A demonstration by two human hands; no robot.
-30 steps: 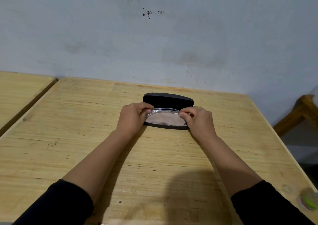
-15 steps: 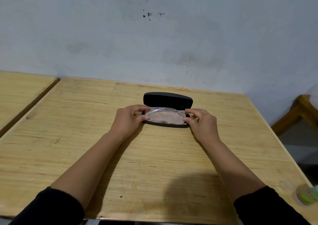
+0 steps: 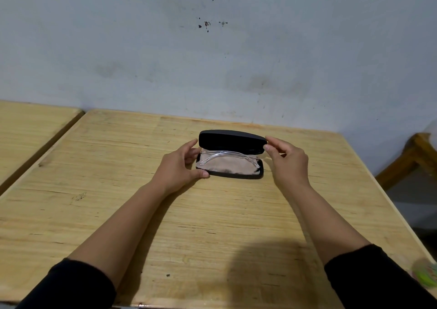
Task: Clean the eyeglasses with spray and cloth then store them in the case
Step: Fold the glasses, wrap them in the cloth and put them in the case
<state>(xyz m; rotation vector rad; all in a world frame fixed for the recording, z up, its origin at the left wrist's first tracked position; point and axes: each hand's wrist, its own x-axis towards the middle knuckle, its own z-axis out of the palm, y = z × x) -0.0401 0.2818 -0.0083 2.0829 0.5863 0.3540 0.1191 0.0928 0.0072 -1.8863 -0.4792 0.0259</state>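
Observation:
A black eyeglass case [image 3: 236, 175] lies open at the table's far middle, its lid [image 3: 230, 142] tilted up behind. Inside, clear-framed eyeglasses [image 3: 227, 153] are folded on top of a beige cloth [image 3: 227, 166]. My left hand [image 3: 175, 166] is at the case's left end: the thumb rests on the front rim and the straight index finger reaches up to the lid's left edge. At the other end, my right hand [image 3: 288, 162] pinches the lid's right corner between index finger and thumb.
The wooden table [image 3: 118, 190] backs onto a grey wall. A second table [image 3: 28, 129] stands to the left across a narrow gap. A blurred green and clear object [image 3: 425, 275] sits at the table's near right edge. A wooden frame [image 3: 411, 159] stands at the right.
Both hands have left the eyeglasses in the case. The right hand rose to the lid's right corner; the left hand spread at the case's left end. The camera view shifted slightly.

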